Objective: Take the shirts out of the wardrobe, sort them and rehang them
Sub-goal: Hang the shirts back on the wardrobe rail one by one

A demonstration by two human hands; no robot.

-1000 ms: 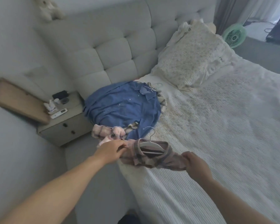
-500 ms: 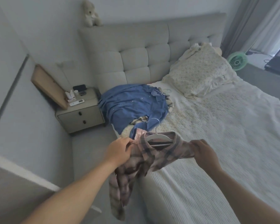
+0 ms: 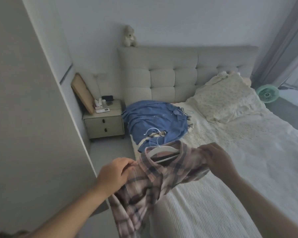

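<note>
A pink plaid shirt (image 3: 155, 182) on a white hanger (image 3: 163, 149) hangs in the air over the bed's near left corner. My left hand (image 3: 115, 174) grips its left shoulder and my right hand (image 3: 215, 158) grips its right shoulder. The rest of the shirt droops down beside the bed. A blue shirt (image 3: 153, 121) lies spread on the bed near the headboard, on top of other clothes, with a second white hanger hook (image 3: 150, 130) showing on it.
The bed (image 3: 239, 169) with white cover fills the right. A pillow (image 3: 229, 102) lies at the headboard. A bedside table (image 3: 103, 124) stands left of the bed. A grey wall or wardrobe panel (image 3: 33, 134) rises close on the left. A green fan (image 3: 267, 95) sits far right.
Both hands have lifted the plaid shirt off the bed and drawn it back toward me, away from the blue shirt. The view has risen and pulled back.
</note>
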